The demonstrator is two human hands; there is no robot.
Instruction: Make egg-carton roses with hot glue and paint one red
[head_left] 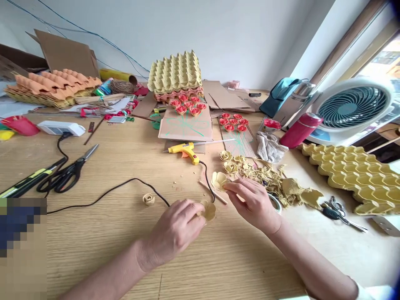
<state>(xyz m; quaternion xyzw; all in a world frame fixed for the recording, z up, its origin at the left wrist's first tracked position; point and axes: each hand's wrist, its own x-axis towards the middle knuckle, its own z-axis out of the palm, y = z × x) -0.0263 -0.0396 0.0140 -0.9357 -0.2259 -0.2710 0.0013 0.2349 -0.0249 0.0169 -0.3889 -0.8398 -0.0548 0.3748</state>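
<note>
My left hand pinches a yellow egg-carton petal cup just above the table, fingers closed on its left edge. To the right and a little farther away, my right hand is closed on a second petal cup, which opens toward the camera. A small rolled flower centre lies on the table left of my left hand. Beyond my hands rests a yellow glue gun, its black cord running past the cups. Pale paper roses sit beside a pile of carton scraps behind my right hand.
Red-edged paper roses stand on cardboard at the back. Black scissors and a power strip are at left. Yellow egg cartons, keys, a pink flask and a fan occupy the right side.
</note>
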